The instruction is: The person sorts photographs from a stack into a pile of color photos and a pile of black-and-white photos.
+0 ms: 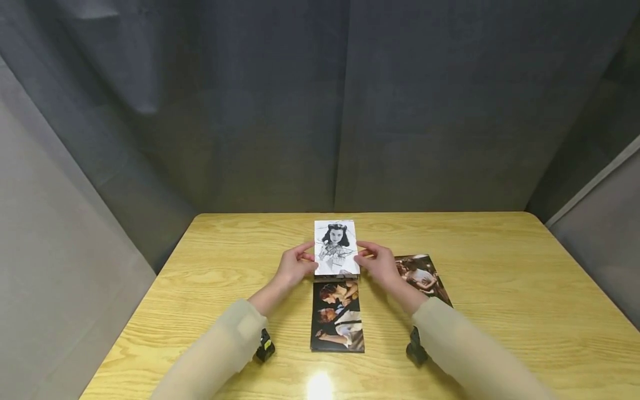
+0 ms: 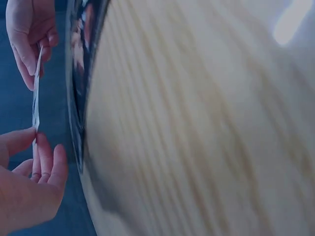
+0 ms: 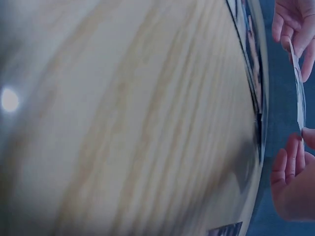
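Both hands hold up a white postcard (image 1: 336,247) with a black-and-white portrait and scribbled writing on it. My left hand (image 1: 295,266) pinches its left edge between thumb and fingers; my right hand (image 1: 377,264) pinches the right edge. From the left wrist view the postcard (image 2: 36,103) appears edge-on, raised above the table. In front of it lies a dark colour photo card (image 1: 338,319) of two people, turned sideways. A grey strip of another picture (image 1: 336,277) shows just below the postcard's lower edge, the rest hidden behind it.
Another dark photo card (image 1: 421,276) lies at a slant to the right, partly covered by the right forearm. The wooden table (image 1: 240,244) reaches back to dark grey curtains (image 1: 270,111). Black wrist cameras (image 1: 266,345) hang below the sleeves.
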`<state>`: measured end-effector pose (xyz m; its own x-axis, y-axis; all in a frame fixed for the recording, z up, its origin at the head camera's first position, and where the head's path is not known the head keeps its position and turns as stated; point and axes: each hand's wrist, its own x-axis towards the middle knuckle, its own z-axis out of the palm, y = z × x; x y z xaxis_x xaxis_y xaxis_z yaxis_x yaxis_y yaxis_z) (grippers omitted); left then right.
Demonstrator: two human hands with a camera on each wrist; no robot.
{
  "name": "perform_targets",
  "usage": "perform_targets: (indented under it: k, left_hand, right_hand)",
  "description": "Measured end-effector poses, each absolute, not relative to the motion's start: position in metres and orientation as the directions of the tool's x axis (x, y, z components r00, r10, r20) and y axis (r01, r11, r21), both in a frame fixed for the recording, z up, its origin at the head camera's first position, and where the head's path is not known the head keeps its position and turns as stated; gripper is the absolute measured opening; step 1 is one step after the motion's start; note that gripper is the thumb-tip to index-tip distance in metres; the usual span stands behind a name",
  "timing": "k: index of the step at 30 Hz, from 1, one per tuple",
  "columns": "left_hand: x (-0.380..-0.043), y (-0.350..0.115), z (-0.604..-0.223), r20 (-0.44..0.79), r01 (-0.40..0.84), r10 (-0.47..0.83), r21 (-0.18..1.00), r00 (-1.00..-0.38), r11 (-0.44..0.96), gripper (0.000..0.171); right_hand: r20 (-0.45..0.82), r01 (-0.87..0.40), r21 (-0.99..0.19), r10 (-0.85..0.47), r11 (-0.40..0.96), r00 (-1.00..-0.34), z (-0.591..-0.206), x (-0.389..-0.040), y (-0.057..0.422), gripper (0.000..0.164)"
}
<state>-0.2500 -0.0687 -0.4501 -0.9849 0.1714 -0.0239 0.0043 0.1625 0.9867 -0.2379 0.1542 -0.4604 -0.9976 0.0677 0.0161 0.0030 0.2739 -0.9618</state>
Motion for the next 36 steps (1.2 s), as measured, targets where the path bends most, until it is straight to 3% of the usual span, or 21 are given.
perform_targets:
  k: [8,36]
  left_hand:
    - [-0.261,-0.072,-0.468,-0.038,0.023,0.186,0.949,-0.982,0.316,0.06]
    - [-0.268,-0.065,-0.474,-0.085,0.03,0.205,0.866,-0.975,0.5,0.055]
  right_hand:
    - [0.002,0.017,-0.923,0.049,0.386,-0.999,-0.47,-0.245,0.148,0.042]
    - [-0.095,0.096,-0.828,0.03,0.553,-0.995,-0.473,-0.245,0.144,0.049]
